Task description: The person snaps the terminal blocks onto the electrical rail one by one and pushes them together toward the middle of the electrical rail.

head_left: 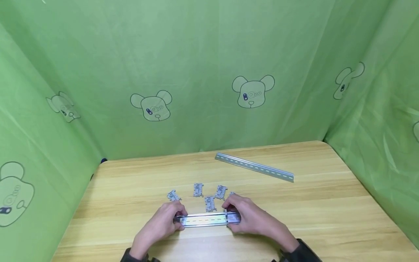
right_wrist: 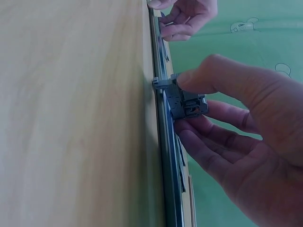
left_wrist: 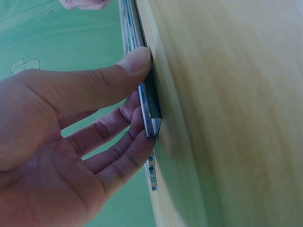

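A slotted metal DIN rail [head_left: 204,219] lies crosswise near the front of the wooden table. My left hand [head_left: 167,217] grips its left end, thumb along the near edge and fingers at the far edge, as the left wrist view shows. Toward the rail's right end, my right hand [head_left: 250,215] pinches a grey terminal block [right_wrist: 182,101] between thumb and fingers. The block stands upright across the rail, its foot at the rail's near edge in the right wrist view. In the head view the right fingers cover most of this block.
Several loose grey terminal blocks [head_left: 210,203] lie flat just beyond the rail, one partly behind the right hand. A second slotted rail [head_left: 254,167] rests slanted at the table's back right. Green curtain [head_left: 203,72] surrounds the table [head_left: 327,203] at the back and sides.
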Demonstrator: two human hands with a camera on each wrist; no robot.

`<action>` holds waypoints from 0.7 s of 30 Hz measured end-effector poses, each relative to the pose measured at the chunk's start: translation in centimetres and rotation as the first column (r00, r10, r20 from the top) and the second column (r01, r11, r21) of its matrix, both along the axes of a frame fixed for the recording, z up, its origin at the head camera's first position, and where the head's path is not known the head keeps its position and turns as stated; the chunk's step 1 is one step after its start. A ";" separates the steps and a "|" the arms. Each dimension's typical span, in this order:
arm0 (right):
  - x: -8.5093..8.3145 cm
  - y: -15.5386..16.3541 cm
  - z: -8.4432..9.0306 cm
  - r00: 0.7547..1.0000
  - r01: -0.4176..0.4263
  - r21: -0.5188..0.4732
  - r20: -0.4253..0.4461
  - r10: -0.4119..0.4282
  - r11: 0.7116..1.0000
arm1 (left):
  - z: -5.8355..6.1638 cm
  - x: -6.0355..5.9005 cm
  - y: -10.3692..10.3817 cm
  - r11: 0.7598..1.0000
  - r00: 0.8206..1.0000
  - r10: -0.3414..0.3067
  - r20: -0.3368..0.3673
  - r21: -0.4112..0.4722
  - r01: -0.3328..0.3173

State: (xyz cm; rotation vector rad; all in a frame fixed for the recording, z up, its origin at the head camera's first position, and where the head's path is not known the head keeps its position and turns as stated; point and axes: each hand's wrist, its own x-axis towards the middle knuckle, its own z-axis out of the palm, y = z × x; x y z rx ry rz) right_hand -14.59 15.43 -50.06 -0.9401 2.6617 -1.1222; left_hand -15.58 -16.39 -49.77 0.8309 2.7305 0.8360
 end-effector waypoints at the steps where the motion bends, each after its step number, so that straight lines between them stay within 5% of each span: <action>1: 0.0 -0.1 0.0 1.000 -0.004 -0.002 -0.003 0.004 1.000 | 0.0 0.0 0.0 1.000 1.000 0.000 0.001 -0.001 0.000; 21: -0.3 -2.4 -0.5 0.998 -0.044 -0.016 -0.043 0.043 0.999 | 0.4 0.2 0.2 1.000 1.000 -0.006 0.003 -0.018 0.006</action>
